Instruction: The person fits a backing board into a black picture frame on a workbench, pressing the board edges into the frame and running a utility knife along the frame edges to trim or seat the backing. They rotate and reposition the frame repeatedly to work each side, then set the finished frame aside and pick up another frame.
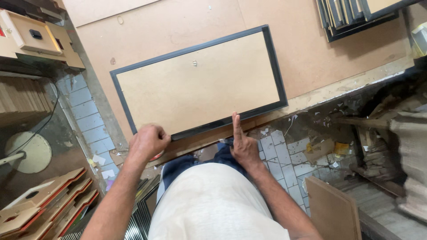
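Now L hand [148, 141] fisted, R hand [243, 144] finger extended on frame [198, 84] edge.

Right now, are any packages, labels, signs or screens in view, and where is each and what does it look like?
Tan cardboard box with a small black square fitting: top left corner, flat rectangular box.
Yellow crumpled scrap, perhaps a wrapper: on the tiled floor at right, among debris.
No signs or screens show; the black rectangular frame with brown backing board on the workbench carries no label.
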`<action>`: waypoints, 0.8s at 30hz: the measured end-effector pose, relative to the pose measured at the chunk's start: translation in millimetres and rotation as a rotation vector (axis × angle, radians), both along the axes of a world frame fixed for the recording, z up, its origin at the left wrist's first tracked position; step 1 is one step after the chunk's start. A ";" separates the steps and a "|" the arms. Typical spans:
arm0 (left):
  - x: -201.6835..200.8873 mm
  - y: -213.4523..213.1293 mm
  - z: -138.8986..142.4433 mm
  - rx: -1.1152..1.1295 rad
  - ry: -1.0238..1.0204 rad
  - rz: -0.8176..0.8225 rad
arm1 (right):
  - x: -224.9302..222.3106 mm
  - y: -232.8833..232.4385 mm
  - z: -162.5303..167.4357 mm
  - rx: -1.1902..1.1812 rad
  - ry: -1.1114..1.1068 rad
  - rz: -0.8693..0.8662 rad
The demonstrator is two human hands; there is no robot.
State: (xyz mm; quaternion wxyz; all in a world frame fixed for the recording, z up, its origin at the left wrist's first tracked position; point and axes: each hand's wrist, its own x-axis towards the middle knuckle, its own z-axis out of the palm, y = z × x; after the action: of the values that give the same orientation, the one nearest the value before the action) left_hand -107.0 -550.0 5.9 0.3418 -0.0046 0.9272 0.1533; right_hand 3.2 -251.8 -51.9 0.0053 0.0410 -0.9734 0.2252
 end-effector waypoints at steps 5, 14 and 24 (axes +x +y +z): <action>1.5 -46.6 17.3 0.240 0.044 -0.159 | -2.2 -65.9 2.1 -0.051 -0.111 -0.232; -4.4 -192.9 27.2 0.372 -0.010 -0.215 | -0.7 -125.1 -1.4 -0.042 -0.092 -0.379; 7.4 -213.7 -21.1 0.358 -0.117 -0.108 | -2.3 -147.9 7.6 -0.024 -0.106 -0.433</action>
State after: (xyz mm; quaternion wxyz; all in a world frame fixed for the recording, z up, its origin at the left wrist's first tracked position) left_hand -99.7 -763.7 -15.2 0.3980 0.0971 0.8626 0.2968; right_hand 0.8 -399.7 -44.3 0.0028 -0.1808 -0.9558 0.2320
